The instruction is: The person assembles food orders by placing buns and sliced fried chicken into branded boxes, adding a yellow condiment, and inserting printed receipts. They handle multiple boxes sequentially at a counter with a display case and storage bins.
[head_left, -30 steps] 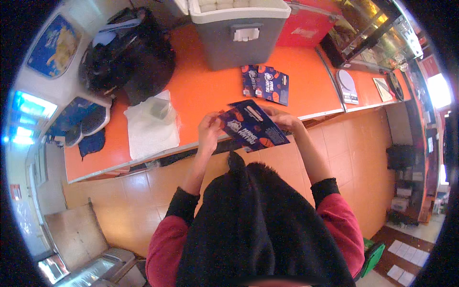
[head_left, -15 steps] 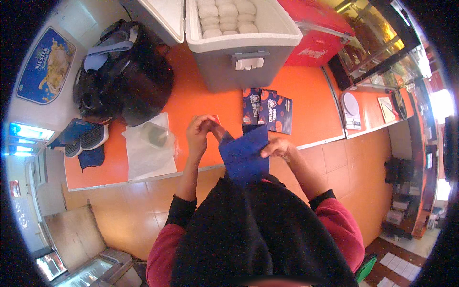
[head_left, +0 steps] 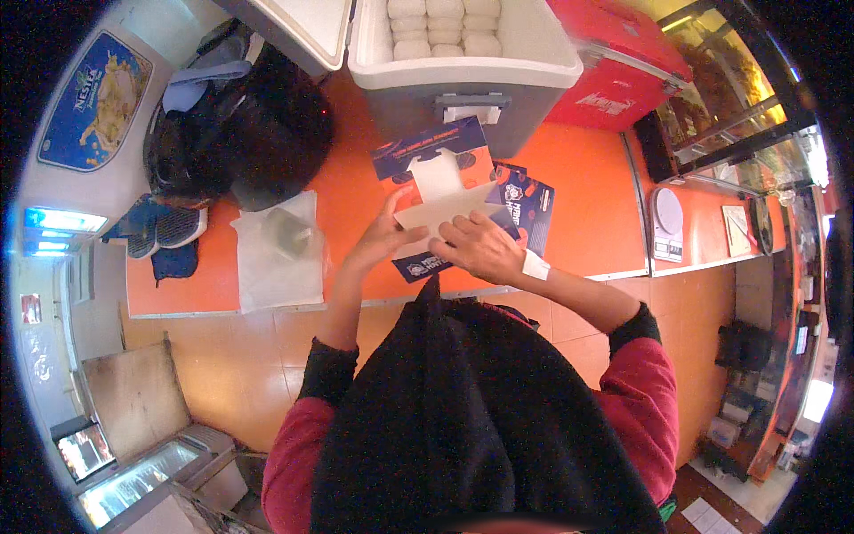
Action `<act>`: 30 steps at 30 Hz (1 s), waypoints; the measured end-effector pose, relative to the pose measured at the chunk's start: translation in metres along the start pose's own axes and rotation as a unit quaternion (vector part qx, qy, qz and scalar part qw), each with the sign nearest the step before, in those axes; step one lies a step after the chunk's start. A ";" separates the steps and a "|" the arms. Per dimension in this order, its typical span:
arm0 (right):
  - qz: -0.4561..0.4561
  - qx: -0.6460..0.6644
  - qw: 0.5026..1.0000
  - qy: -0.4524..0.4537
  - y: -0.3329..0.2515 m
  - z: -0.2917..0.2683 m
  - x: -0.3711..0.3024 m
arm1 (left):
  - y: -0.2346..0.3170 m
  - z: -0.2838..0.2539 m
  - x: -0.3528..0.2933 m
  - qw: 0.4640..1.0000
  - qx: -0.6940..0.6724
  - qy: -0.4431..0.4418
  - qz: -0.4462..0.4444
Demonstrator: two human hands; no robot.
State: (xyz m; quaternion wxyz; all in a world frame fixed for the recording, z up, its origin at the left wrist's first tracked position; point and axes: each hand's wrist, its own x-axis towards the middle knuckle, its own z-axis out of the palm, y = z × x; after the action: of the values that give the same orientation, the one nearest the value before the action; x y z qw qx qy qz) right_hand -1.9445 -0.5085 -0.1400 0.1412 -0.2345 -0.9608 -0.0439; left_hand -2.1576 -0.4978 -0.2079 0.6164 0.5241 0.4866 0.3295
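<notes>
A partly folded paperboard carton, navy and orange outside and white inside, is between my hands over the orange counter's front part. My left hand grips its left side, with the thumb along the white inner panel. From the right, my right hand has its bent fingers pressed on the white panel near the carton's closer edge; its fingertips are partly hidden. Just right of the carton lie more flat navy and orange cartons, partly covered by it.
Behind stands an open grey cooler box with several round white pieces inside, beside a red cooler. Left are a black bag, white paper with a clear plastic item on it, and slippers. A kitchen scale sits right.
The blue carton has been turned and opened out, now showing its white inside and flaps. My right hand has moved left across it; my left hand has shifted onto its left side.
</notes>
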 end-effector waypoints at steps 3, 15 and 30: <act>-0.072 -0.049 0.996 0.035 0.002 0.020 0.002 | -0.020 0.013 0.027 0.925 0.279 0.205 0.155; 0.297 0.129 0.942 -0.085 0.028 0.066 -0.054 | -0.089 0.000 0.004 0.978 -0.170 0.111 -0.048; 0.075 0.062 0.992 0.079 0.256 -0.043 0.172 | -0.120 -0.066 0.038 0.941 0.043 0.337 0.011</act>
State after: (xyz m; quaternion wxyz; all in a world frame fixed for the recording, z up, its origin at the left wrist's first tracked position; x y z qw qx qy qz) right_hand -1.9612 -0.2130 -0.0442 0.2336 -0.2927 -0.9272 0.0085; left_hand -2.2202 -0.4691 -0.3319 0.3899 0.4137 0.6734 0.4726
